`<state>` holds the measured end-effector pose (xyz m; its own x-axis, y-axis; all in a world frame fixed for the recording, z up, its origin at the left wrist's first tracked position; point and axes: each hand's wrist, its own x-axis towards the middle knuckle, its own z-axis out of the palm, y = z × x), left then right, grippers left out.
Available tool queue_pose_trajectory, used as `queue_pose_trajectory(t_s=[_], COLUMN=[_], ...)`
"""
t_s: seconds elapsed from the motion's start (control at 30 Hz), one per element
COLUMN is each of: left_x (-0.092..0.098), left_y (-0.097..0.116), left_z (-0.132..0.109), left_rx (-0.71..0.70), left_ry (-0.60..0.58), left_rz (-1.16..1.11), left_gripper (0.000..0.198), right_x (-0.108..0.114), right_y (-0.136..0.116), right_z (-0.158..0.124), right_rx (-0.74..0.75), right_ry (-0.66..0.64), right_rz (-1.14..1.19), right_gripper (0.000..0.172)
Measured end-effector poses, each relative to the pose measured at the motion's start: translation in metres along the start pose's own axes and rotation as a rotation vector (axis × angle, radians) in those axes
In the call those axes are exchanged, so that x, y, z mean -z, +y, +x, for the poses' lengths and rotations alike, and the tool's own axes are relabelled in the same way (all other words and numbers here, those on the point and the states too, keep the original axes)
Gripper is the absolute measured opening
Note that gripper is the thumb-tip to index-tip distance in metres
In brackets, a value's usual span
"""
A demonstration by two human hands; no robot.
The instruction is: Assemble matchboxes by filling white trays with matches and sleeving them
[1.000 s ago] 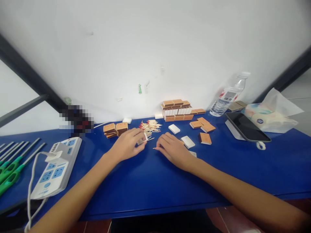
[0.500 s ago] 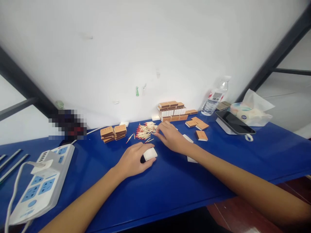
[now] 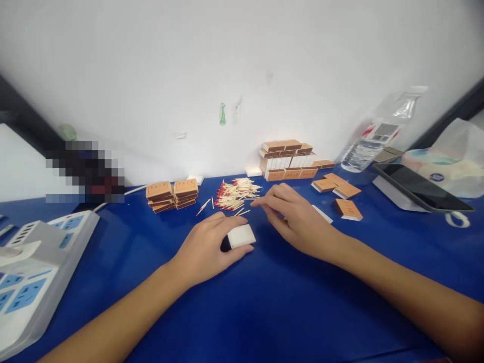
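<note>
My left hand rests on the blue table with its fingers closed round a small white matchbox tray. My right hand reaches toward a loose heap of red-tipped matches, its fingertips pinched close at the heap's right edge. Whether a match is between those fingers I cannot make out. A white tray lies partly hidden behind my right hand.
Two short stacks of orange matchbox sleeves stand left of the heap. A bigger pile of boxes sits against the white wall, with loose sleeves to its right. A power strip, a water bottle, a phone and tissues line the edges.
My left hand drew the white tray back from the match heap toward me. My right hand left the table in front and moved up to the heap. The view shifted closer.
</note>
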<state>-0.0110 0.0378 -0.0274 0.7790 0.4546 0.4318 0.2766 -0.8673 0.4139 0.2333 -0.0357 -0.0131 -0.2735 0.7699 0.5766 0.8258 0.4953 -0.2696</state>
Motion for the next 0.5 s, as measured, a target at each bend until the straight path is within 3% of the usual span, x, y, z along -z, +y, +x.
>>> queue_pose_trajectory(t_s=[0.17,0.33,0.5], left_x=[0.001,0.008,0.011], left_y=[0.004,0.010,0.009], left_z=[0.000,0.003,0.004], left_rx=[-0.018,0.078,0.167], left_ry=[-0.003,-0.007,-0.074], left_rz=[-0.027,-0.104,-0.126], left_gripper=[0.032,0.024,0.035], right_x=[-0.004,0.001,0.003], right_y=[0.001,0.006,0.007], right_z=[-0.001,-0.001,0.000], right_rx=[0.035,0.002,-0.073], right_ry=[0.042,0.092,0.057], right_rz=[0.008,-0.004,0.025], right_gripper=[0.015,0.007,0.006])
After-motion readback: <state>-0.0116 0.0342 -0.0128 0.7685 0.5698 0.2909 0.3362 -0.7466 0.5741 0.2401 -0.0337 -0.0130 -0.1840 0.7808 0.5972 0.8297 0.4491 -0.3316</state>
